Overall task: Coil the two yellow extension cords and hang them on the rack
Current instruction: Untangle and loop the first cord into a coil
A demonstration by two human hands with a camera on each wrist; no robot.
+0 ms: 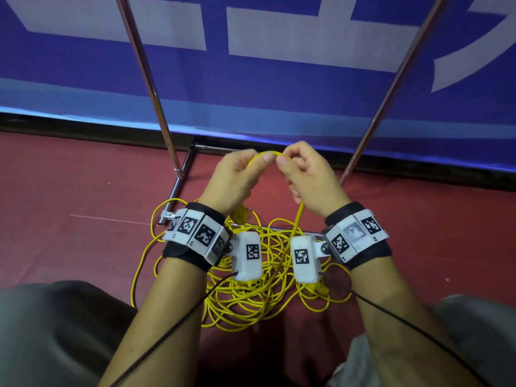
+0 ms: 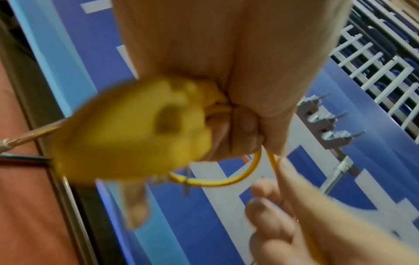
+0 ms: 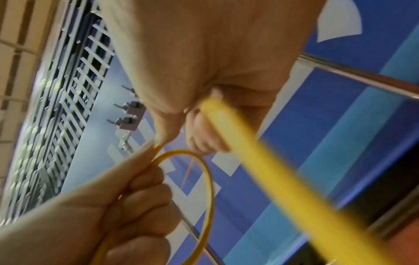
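Note:
Both hands are raised together over a tangled pile of yellow extension cord point(image 1: 251, 289) on the red floor. My left hand point(image 1: 237, 174) grips a small loop of the cord point(image 2: 238, 177), and the yellow plug end point(image 2: 127, 136) hangs below its palm. My right hand point(image 1: 304, 177) pinches the same cord beside the left thumb, and the strand point(image 3: 260, 161) runs down from its palm to the pile. The chrome rack point(image 1: 145, 74) stands just behind, with its hooks point(image 2: 326, 125) showing high up in the left wrist view.
The rack's base bars point(image 1: 178, 180) lie on the red floor point(image 1: 83, 191) around the pile. A blue and white banner point(image 1: 279, 79) hangs behind the rack. My knees in grey trousers point(image 1: 55, 331) flank the pile at the bottom. Thin black wires run from the wrist cameras.

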